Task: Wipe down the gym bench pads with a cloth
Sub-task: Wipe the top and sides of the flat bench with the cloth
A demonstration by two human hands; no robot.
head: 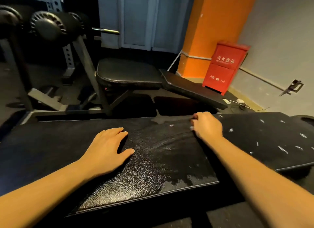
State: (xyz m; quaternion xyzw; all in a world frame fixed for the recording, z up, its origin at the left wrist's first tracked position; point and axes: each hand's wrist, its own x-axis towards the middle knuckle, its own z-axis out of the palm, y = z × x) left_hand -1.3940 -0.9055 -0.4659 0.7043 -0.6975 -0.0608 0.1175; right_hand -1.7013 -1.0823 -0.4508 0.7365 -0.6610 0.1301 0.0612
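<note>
while the black foam rollers (47,26) sit on their frame at the far left, well behind everything you are touching, your left hand (108,151) lies flat on the near bench pad (51,142). its fingers are straight and slightly spread, the thumb is out to the side, and it grasps nothing. the pad under and left of it looks matte. just right of your thumb the grained surface turns glossy and wet-looking, and that sheen runs down to the near edge.

beyond the middle of this pad stands a second bench, its seat pad (129,71) level and its back pad (195,90) sloping down to the right.

further right on the near pad, creases fan out across what looks like a thin dark cloth (171,136) lying on the surface; it is so close in colour to the pad that you cannot trace its edges. the creases gather at your right hand (208,125), which sits at the pad's far edge with its fingers curled tight, gripping that bunched material.

right of your right forearm is the neighbouring pad (263,139), speckled with small white flecks. behind it, a red box (226,66) stands on the floor against an orange pillar (212,23).
</note>
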